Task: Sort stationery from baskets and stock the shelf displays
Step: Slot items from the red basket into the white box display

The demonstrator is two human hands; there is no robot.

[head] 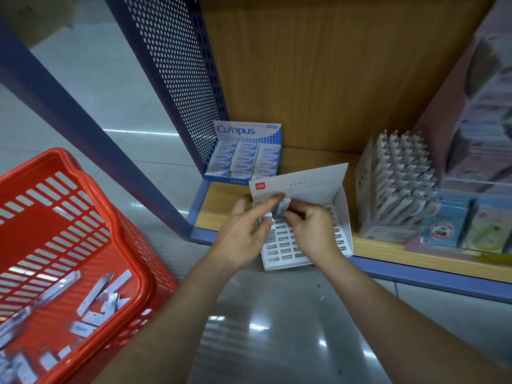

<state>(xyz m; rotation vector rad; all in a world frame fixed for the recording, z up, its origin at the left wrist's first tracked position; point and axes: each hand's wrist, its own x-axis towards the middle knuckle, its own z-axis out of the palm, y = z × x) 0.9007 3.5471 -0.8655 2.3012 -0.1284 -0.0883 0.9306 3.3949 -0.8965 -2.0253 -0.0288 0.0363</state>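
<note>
View from above the lowest shelf (221,210). The white display box (342,217) sits at the shelf's front edge, its near end overhanging the blue lip. Its long axis runs from me toward the shelf's back, turned slightly to the left. The tall back card, with a red logo, stands at the far end and the low open front points at me. The slots in its tray lie crosswise, in rows.

My left hand (243,228) grips the display box at its left wall, thumb inside and forefinger laid across the back card. My right hand (310,228) has its fingers curled over the tray's far rows and pinches a small white packet (286,202) just before the back card. The packet is too blurred to give its long axis.

The red basket (133,245) stands on the floor at my left. Long, narrow silver-white packets (94,289) lie flat on its bottom, pointing several ways.

Behind the display box, in the shelf's corner, is the blue Campus box (246,131) of erasers. To the right stands a box of upright pens (396,189).
</note>
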